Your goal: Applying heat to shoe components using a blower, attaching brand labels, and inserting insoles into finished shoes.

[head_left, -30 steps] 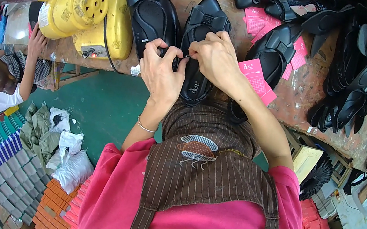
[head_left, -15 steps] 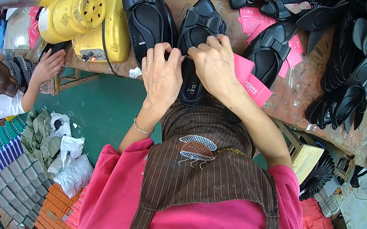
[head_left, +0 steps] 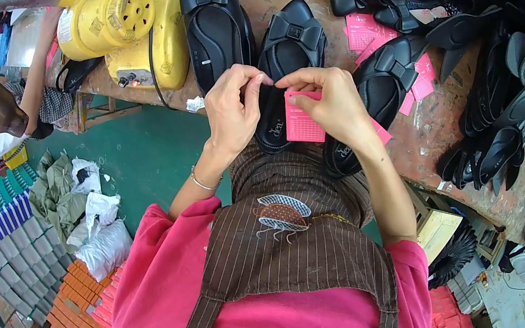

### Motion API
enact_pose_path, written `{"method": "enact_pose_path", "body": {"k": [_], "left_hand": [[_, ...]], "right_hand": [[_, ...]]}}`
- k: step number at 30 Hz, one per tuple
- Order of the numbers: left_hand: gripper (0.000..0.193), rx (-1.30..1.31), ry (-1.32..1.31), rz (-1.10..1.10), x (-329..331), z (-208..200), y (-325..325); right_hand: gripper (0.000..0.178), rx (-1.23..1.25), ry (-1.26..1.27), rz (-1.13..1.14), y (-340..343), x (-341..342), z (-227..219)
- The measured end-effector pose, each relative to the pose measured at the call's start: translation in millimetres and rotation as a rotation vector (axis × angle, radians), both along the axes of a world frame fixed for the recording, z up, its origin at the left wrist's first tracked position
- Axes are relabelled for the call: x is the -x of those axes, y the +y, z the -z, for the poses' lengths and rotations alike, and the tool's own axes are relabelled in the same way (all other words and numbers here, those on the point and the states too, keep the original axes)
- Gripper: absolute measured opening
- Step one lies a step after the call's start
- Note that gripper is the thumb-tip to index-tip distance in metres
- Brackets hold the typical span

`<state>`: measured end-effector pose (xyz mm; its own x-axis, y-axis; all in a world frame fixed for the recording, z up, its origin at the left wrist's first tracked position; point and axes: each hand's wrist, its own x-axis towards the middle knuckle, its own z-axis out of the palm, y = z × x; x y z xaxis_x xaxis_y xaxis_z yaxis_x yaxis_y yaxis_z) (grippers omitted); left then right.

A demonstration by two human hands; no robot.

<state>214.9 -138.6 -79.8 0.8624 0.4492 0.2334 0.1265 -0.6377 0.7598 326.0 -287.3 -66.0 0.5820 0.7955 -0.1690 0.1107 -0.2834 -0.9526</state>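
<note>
Three black bow-front shoes lie side by side on the table's near edge: a left shoe (head_left: 214, 39), a middle shoe (head_left: 294, 46) and a right shoe (head_left: 379, 79). Over the middle shoe my two hands meet at the fingertips. My left hand (head_left: 234, 106) is closed in a pinch; whatever is between its fingers is too small to make out. My right hand (head_left: 339, 107) has its thumb against a pink hang tag (head_left: 306, 126), its index finger stretched toward the left fingertips. Part of another pink card shows behind my right wrist.
A yellow machine (head_left: 151, 39) with a metal pipe stands left on the worn table (head_left: 420, 146). Pink tags (head_left: 363, 31) and more black shoes lie beyond. Black soles and straps (head_left: 521, 90) heap up at right. Another person's arm (head_left: 41, 62) is at far left.
My right hand has turned and its fingers have opened out, bringing the pink tag left over the middle shoe. My left hand stays near its place. The other person's arm has reached farther up.
</note>
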Motion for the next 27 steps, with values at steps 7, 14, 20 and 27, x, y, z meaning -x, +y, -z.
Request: {"method": "enact_pose_path", "body": {"k": [7,14,20,27], "left_hand": [[0.008,0.554,0.121,-0.190,-5.4,-18.5,-13.1],[0.012,1.001,0.030,-0.179,-5.7,-3.3,6.7],[0.013,0.990,0.067,-0.124,-4.4,-3.5,10.2],[0.012,0.947,0.061,-0.070,-3.9,-1.8,15.9]], "right_hand": [[0.023,0.020,-0.588,0.380,32.6,45.8,9.2],[0.022,-0.229,-0.385,0.355,26.9,49.0,11.2],[0.017,-0.125,-0.171,0.343,25.8,29.6,8.7],[0.013,-0.122,-0.202,0.260,28.2,23.1,22.0]]}}
